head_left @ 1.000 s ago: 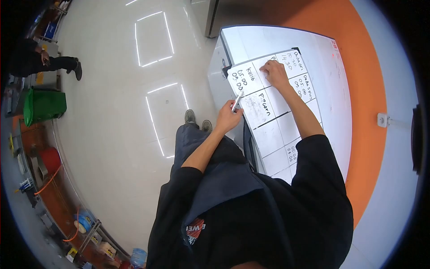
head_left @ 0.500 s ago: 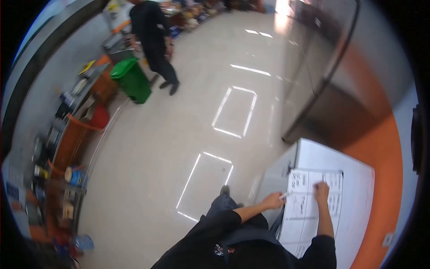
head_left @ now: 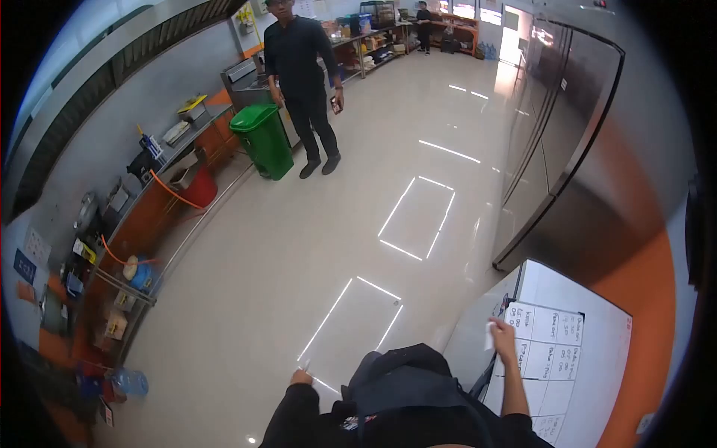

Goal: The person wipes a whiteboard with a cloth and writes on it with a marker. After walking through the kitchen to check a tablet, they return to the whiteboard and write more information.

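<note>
On the right, a whiteboard [head_left: 549, 388] with a black grid and handwriting lies on a white chest-type unit [head_left: 597, 358]. At the board's near-left corner, my right hand [head_left: 506, 342] is closed on a crumpled white tissue [head_left: 489, 336]. Well away to the left, over the floor, my left hand [head_left: 301, 378] is closed around a slim white marker [head_left: 306, 364]; only its end shows, small and blurred.
A person in dark clothes [head_left: 302, 75] stands ahead beside a green bin [head_left: 263, 145]. Along the left runs a cluttered counter [head_left: 127, 201] with a red bucket [head_left: 198, 187] below. A tall steel refrigerator [head_left: 545, 142] is at right. Another person [head_left: 423, 28] stands far back.
My left hand swung from beside the board out to the left. My right hand moved off the board's middle toward its left edge. The person ahead turned toward me, and my view tilted up.
</note>
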`<action>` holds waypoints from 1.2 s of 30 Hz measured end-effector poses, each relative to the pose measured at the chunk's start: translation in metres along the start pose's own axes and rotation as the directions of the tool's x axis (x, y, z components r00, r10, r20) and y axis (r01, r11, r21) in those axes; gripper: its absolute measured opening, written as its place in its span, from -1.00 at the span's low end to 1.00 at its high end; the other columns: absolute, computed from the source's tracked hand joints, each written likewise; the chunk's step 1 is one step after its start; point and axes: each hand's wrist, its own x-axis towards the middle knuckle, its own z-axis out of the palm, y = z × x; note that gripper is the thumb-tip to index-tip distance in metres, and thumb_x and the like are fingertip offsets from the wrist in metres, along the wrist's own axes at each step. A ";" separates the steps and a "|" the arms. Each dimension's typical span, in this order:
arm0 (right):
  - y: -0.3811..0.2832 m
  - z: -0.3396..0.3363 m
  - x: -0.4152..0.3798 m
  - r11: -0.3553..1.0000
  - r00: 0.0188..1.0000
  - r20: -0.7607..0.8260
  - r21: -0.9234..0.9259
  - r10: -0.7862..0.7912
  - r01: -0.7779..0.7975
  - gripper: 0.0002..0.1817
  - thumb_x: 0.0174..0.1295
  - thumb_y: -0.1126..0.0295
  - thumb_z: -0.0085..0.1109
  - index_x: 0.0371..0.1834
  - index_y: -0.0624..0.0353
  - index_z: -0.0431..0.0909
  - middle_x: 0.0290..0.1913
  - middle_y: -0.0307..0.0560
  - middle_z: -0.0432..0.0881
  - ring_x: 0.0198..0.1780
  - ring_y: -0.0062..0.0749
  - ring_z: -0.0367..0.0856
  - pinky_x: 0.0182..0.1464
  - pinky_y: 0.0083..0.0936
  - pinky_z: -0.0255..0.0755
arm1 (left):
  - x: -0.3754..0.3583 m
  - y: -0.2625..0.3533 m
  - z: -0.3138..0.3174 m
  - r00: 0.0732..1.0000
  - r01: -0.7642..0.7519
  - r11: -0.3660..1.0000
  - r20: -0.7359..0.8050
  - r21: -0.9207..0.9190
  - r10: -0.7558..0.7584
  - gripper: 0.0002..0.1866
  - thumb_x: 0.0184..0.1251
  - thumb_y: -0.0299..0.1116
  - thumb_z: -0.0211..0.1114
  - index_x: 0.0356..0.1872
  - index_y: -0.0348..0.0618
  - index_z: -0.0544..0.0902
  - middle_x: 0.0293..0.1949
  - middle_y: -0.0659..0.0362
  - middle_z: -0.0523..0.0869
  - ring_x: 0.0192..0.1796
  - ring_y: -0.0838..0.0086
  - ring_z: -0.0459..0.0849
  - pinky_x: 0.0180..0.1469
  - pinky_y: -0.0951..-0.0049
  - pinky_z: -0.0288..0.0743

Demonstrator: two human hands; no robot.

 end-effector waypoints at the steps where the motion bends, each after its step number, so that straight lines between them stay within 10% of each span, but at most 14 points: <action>1: -0.013 0.016 0.009 0.997 0.996 0.064 0.037 0.059 -0.062 -0.67 0.09 0.41 0.16 -0.09 0.32 0.63 -0.25 -0.06 0.69 -0.21 -0.48 0.59 -0.09 -0.59 0.42 | -0.041 0.011 -0.024 0.893 0.449 0.854 0.113 -0.262 -0.435 -0.82 0.03 -0.24 0.33 -0.46 -0.14 0.70 -0.53 0.03 0.66 -0.33 0.22 0.70 -0.29 0.19 0.55; 2: -0.028 0.027 0.014 0.998 0.997 0.063 0.039 0.038 -0.040 -0.67 0.09 0.41 0.16 -0.09 0.32 0.63 -0.25 -0.06 0.69 -0.21 -0.48 0.59 -0.09 -0.59 0.42 | -0.065 -0.021 -0.008 0.995 0.067 0.996 0.074 -0.053 -0.063 -0.79 0.06 -0.23 0.32 -0.38 -0.15 0.70 -0.43 0.03 0.70 -0.37 0.23 0.70 -0.35 0.23 0.55; 4: -0.055 0.042 0.005 0.999 0.982 0.189 -0.028 -0.027 0.033 -0.72 0.07 0.44 0.16 -0.14 0.29 0.66 -0.31 -0.19 0.68 -0.29 -0.57 0.54 -0.17 -0.62 0.41 | -0.125 -0.002 -0.034 0.855 0.479 0.351 0.337 -0.805 -0.393 -0.92 0.20 -0.42 0.16 -0.34 -0.14 0.61 -0.45 0.08 0.67 -0.57 0.34 0.62 -0.67 0.45 0.38; 8: -0.126 0.029 0.022 0.989 0.979 0.141 -0.014 -0.146 0.150 -0.76 0.03 0.48 0.19 -0.21 0.27 0.67 -0.35 -0.20 0.66 -0.29 -0.58 0.55 -0.18 -0.61 0.42 | -0.168 0.023 -0.073 0.778 0.421 0.139 0.278 -0.896 -0.564 -0.88 0.17 -0.52 0.14 -0.26 -0.20 0.45 -0.38 0.03 0.70 -0.66 0.50 0.53 -0.76 0.56 0.23; 11: -0.195 0.003 0.042 0.911 0.913 0.048 -0.064 -0.406 0.408 -0.74 0.02 0.55 0.15 -0.17 0.26 0.62 -0.33 -0.19 0.62 -0.29 -0.55 0.56 -0.19 -0.59 0.43 | -0.176 0.036 -0.123 0.731 -0.096 -0.257 0.107 -0.962 -0.673 -0.88 0.25 -0.48 0.19 -0.25 -0.13 0.43 -0.53 0.20 0.55 -0.75 0.66 0.26 -0.78 0.62 0.09; 14: -0.269 -0.013 0.053 0.863 0.886 0.079 0.278 -0.457 0.421 -0.71 0.03 0.65 0.02 -0.15 0.24 0.56 -0.23 -0.20 0.57 -0.26 -0.53 0.53 -0.23 -0.61 0.46 | -0.185 0.050 -0.229 0.697 -0.484 -0.491 0.020 -0.724 -0.716 -0.82 0.33 -0.40 0.16 -0.08 -0.10 0.47 -0.68 0.31 0.35 -0.76 0.68 0.20 -0.78 0.63 0.04; 17: -0.346 -0.032 0.049 0.697 0.715 -0.020 0.209 -0.699 0.686 -0.75 0.08 0.65 -0.04 -0.20 0.24 0.57 -0.10 -0.14 0.55 -0.22 -0.55 0.55 -0.32 -0.66 0.46 | -0.216 0.026 -0.320 0.615 -0.748 -0.369 -0.367 -0.551 -0.698 -0.53 0.41 -0.33 0.04 0.31 -0.15 0.30 -0.76 0.40 0.16 -0.76 0.74 0.12 -0.76 0.65 0.01; 20: -0.407 -0.076 0.042 0.426 0.431 -0.062 0.075 -0.900 0.902 -0.77 0.16 0.60 -0.02 -0.18 0.17 0.60 -0.06 -0.14 0.55 -0.18 -0.57 0.53 -0.25 -0.65 0.44 | -0.293 0.029 -0.445 0.278 -0.954 -0.087 -0.737 -0.287 -0.616 -0.51 0.39 -0.30 0.09 0.31 -0.14 0.28 -0.73 0.40 0.28 -0.73 0.75 0.12 -0.71 0.68 -0.01; 23: -0.480 -0.118 -0.029 0.345 0.303 -0.280 -0.116 -0.911 0.931 -0.83 0.27 0.45 -0.01 -0.23 0.23 0.60 -0.06 -0.12 0.54 -0.20 -0.53 0.52 -0.15 -0.64 0.41 | -0.384 0.076 -0.558 -0.186 -0.972 -0.101 -0.958 0.212 -0.221 -0.90 0.30 -0.30 0.21 -0.25 -0.05 0.55 -0.72 0.38 0.46 -0.79 0.71 0.17 -0.72 0.72 0.02; 24: -0.508 -0.148 -0.047 -0.234 -0.220 0.083 -0.433 -0.972 0.871 -0.71 0.26 0.15 -0.01 -0.09 0.07 0.47 -0.18 -0.14 0.53 -0.31 -0.51 0.54 -0.41 -0.70 0.42 | -0.409 0.098 -0.589 -0.324 -0.922 -0.198 -0.943 0.333 -0.077 -0.88 0.27 -0.30 0.24 -0.44 -0.02 0.64 -0.71 0.37 0.52 -0.81 0.70 0.19 -0.73 0.73 0.04; 26: -0.549 -0.159 -0.093 -0.745 -0.522 0.537 -0.396 -0.663 0.537 -0.63 0.26 -0.06 0.05 -0.08 -0.07 0.35 -0.30 -0.19 0.49 -0.40 -0.51 0.55 -0.61 -0.76 0.45 | -0.440 0.103 -0.621 -0.435 -0.898 -0.227 -0.841 0.377 0.323 -0.89 0.15 -0.35 0.32 -0.51 -0.01 0.58 -0.74 0.37 0.48 -0.81 0.69 0.25 -0.72 0.77 0.05; 36: -0.563 -0.123 -0.116 -0.654 -0.404 0.542 -0.421 -0.737 0.629 -0.65 0.27 -0.02 0.05 -0.10 -0.04 0.36 -0.31 -0.19 0.49 -0.41 -0.53 0.53 -0.60 -0.76 0.44 | -0.438 0.132 -0.640 -0.550 -0.832 -0.096 -0.786 0.547 0.281 -0.83 0.04 -0.31 0.30 -0.61 -0.01 0.48 -0.77 0.37 0.40 -0.81 0.66 0.20 -0.66 0.71 0.03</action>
